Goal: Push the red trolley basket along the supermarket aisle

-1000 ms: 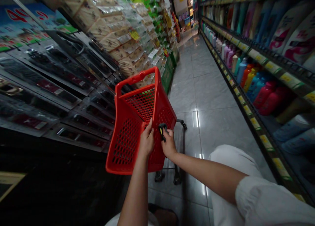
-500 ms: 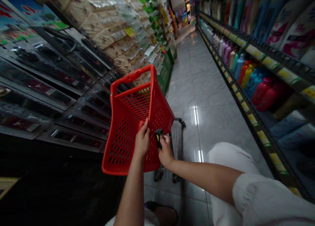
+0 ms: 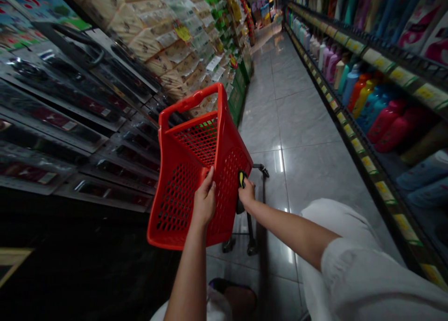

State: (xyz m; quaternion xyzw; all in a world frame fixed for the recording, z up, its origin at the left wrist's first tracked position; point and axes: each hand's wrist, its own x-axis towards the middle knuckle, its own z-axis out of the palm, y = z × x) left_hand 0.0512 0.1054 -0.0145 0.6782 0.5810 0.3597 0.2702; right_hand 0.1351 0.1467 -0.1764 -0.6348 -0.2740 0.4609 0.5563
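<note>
A red plastic shopping basket (image 3: 227,181) with perforated sides stands tilted in view, on a wheeled frame (image 3: 250,232). My left hand (image 3: 205,199) is closed on the basket's near upper rim, thumb pointing up along it. Beside the basket's right side, my right hand (image 3: 248,192) is closed round a small black and yellow object (image 3: 241,178). What that object is, I cannot make out.
Shelves of colourful bottles (image 3: 381,120) line the right side. Hanging packaged goods (image 3: 70,125) and stacked beige packs (image 3: 147,41) rise at the left. A grey tiled aisle (image 3: 294,97) runs ahead between them.
My right hand has moved right and slightly up with the black and yellow object, away from my left hand. My left hand keeps its hold on the rim. The view has shifted slightly.
</note>
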